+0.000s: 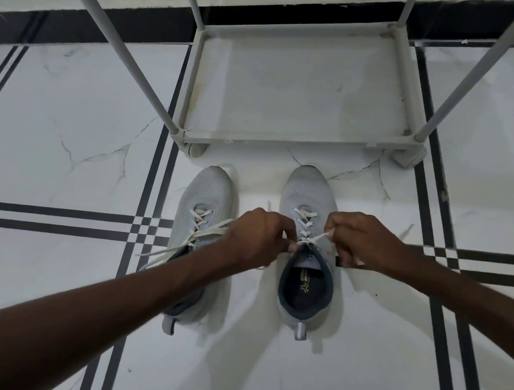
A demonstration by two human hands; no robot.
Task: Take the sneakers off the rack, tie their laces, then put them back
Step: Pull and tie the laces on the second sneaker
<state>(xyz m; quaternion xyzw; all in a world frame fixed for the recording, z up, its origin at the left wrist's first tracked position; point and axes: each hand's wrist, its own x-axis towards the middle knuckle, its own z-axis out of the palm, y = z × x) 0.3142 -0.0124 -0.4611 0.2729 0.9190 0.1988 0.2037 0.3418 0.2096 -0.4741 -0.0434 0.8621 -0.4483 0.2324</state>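
Fingers of the left hand (254,239) and right hand (363,239) pinch the flat white laces (305,231) of the right sneaker (306,258), one of two grey mesh shoes on the marbled floor (58,140). Beside them, the left sneaker (205,200) lies unlaced; beyond, a white tubular rack (289,143). Insole print unreadable.

Both bare forearms stretched forward and down; left hand (255,234) and right hand (361,239) curled closed, knuckles up, fingers (286,232) pinched inward, close together.
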